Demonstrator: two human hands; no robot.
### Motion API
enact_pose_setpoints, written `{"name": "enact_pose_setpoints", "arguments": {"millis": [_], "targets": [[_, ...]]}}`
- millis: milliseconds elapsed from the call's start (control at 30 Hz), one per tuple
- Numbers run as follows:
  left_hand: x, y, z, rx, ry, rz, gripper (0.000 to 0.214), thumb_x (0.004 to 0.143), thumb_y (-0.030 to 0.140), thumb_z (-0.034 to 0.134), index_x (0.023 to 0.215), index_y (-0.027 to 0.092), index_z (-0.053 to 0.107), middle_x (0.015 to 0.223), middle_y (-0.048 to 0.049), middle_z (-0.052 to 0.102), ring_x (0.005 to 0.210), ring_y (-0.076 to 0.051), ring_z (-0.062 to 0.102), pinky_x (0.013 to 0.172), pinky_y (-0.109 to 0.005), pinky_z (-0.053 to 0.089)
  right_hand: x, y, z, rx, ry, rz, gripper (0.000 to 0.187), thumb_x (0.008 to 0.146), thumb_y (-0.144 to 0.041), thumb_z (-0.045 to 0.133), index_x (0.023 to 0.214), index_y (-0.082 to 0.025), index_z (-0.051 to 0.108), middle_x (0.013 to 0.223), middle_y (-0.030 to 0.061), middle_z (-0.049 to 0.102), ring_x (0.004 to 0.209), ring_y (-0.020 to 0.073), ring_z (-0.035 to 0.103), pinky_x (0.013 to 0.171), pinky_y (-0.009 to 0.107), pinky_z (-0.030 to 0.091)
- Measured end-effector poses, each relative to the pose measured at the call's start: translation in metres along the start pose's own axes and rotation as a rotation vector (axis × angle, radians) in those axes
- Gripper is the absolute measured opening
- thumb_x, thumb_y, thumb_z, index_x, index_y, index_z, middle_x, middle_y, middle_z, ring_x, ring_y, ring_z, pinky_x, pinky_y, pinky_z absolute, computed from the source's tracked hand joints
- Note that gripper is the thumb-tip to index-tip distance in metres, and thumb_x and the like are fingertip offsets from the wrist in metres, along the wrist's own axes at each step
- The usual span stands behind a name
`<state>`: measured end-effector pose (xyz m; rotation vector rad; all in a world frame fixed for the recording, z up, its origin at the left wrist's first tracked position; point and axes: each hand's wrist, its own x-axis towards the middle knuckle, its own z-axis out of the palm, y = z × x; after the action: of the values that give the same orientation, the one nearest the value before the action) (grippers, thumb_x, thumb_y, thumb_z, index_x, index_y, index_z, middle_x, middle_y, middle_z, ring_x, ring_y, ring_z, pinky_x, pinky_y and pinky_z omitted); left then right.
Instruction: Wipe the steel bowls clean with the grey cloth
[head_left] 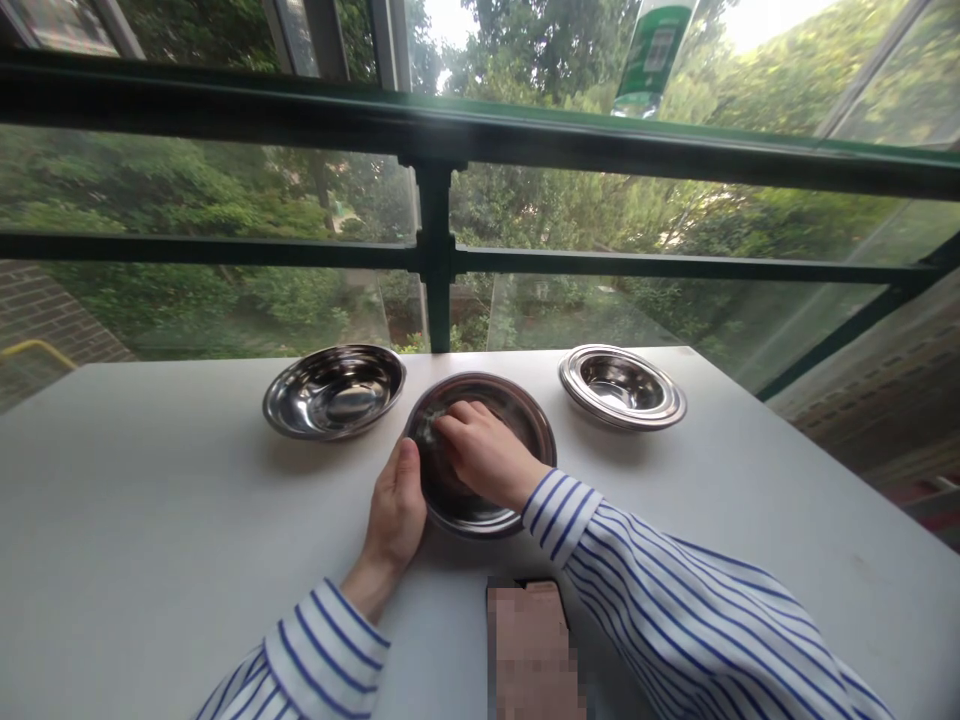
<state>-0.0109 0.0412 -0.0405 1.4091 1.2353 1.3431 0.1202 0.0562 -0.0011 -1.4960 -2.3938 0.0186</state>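
Stainless-steel bowl (469,514), round, without long axis; on white tabletop (187,500). Clasped about left rim: left hand (397,505), thumb on edge, other fingers hidden. Inside, toward left wall: right hand (487,452), nearer the hollow, fingers bunched; pinched contents, cannot tell.

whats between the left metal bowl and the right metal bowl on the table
In the head view, a third metal bowl stands between them, slightly nearer the person, with the right hand reaching into it and the left hand at its rim.
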Motion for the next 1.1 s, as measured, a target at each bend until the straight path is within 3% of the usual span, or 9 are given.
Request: {"name": "enact_pose_setpoints", "arguments": {"millis": [167, 267, 433, 633, 800, 967, 1033, 1100], "targets": [[0.001, -0.004, -0.002, 0.065, 0.018, 0.016, 0.058, 0.085, 0.058, 0.032, 0.097, 0.013, 0.065, 0.1, -0.0107, 0.068, 0.098, -0.024, 0.06, 0.089, -0.036, 0.044, -0.018, -0.014, -0.001, 0.174, -0.034, -0.115, 0.017, 0.09, -0.018, 0.046, 0.1, -0.013, 0.058, 0.093, 0.0069, 0.058, 0.087, 0.0153, 0.053, 0.081, 0.027, 0.041], [-0.001, -0.002, -0.001, 0.061, 0.036, 0.029, 0.06, 0.085, 0.059, 0.03, 0.102, 0.012, 0.064, 0.103, -0.0108, 0.068, 0.101, -0.024, 0.06, 0.091, -0.036, 0.044, -0.034, -0.01, -0.006, 0.252, -0.123, -0.184, 0.015, 0.088, -0.015, 0.046, 0.091, -0.013, 0.06, 0.088, 0.0059, 0.059, 0.082, 0.014, 0.055, 0.076, 0.024, 0.042], [-0.002, 0.005, 0.003, 0.028, 0.008, 0.069, 0.056, 0.087, 0.053, 0.031, 0.111, 0.013, 0.062, 0.112, -0.0101, 0.066, 0.111, -0.023, 0.056, 0.097, -0.035, 0.04, -0.054, 0.011, -0.02, -0.114, -0.27, -0.218, 0.013, 0.086, -0.018, 0.051, 0.08, -0.018, 0.063, 0.088, 0.0031, 0.061, 0.081, 0.0146, 0.054, 0.07, 0.025, 0.04], [-0.001, 0.006, 0.002, 0.032, -0.042, 0.138, 0.051, 0.089, 0.048, 0.033, 0.117, 0.015, 0.06, 0.12, -0.0088, 0.062, 0.121, -0.022, 0.048, 0.104, -0.034, 0.033, -0.045, 0.036, -0.038, -0.347, -0.198, -0.14, 0.021, 0.089, -0.01, 0.041, 0.088, -0.01, 0.062, 0.093, 0.0142, 0.058, 0.092, 0.0245, 0.049, 0.075, 0.036, 0.037], [-0.003, 0.004, 0.002, 0.049, -0.036, 0.168, 0.048, 0.09, 0.045, 0.033, 0.119, 0.017, 0.058, 0.122, -0.0077, 0.061, 0.122, -0.022, 0.047, 0.104, -0.034, 0.033, -0.05, 0.033, -0.03, -0.369, -0.171, -0.069, 0.021, 0.088, -0.009, 0.04, 0.091, -0.009, 0.061, 0.093, 0.0154, 0.058, 0.088, 0.0248, 0.049, 0.074, 0.036, 0.038], [-0.006, 0.001, 0.004, 0.046, -0.033, 0.171, 0.048, 0.09, 0.046, 0.031, 0.116, 0.016, 0.059, 0.116, -0.0085, 0.063, 0.114, -0.022, 0.053, 0.099, -0.035, 0.039, -0.066, 0.011, -0.02, -0.205, -0.225, -0.095, 0.02, 0.09, -0.022, 0.042, 0.089, -0.015, 0.06, 0.088, 0.0078, 0.059, 0.079, 0.0186, 0.052, 0.073, 0.031, 0.042], [-0.007, -0.001, 0.005, 0.058, -0.009, 0.147, 0.049, 0.09, 0.048, 0.03, 0.112, 0.016, 0.061, 0.111, -0.0088, 0.065, 0.109, -0.023, 0.056, 0.096, -0.036, 0.041, -0.065, 0.0, -0.02, 0.035, -0.262, -0.097, 0.023, 0.09, -0.021, 0.039, 0.094, -0.014, 0.06, 0.093, 0.0078, 0.06, 0.084, 0.0175, 0.053, 0.081, 0.03, 0.043], [-0.006, -0.001, 0.004, 0.074, 0.027, 0.131, 0.05, 0.089, 0.049, 0.03, 0.109, 0.016, 0.062, 0.107, -0.0086, 0.066, 0.107, -0.023, 0.057, 0.095, -0.036, 0.042, -0.062, -0.01, -0.019, 0.311, -0.287, -0.056, 0.031, 0.089, -0.018, 0.037, 0.112, -0.011, 0.055, 0.109, 0.0111, 0.057, 0.1, 0.0181, 0.052, 0.091, 0.031, 0.04]]}}
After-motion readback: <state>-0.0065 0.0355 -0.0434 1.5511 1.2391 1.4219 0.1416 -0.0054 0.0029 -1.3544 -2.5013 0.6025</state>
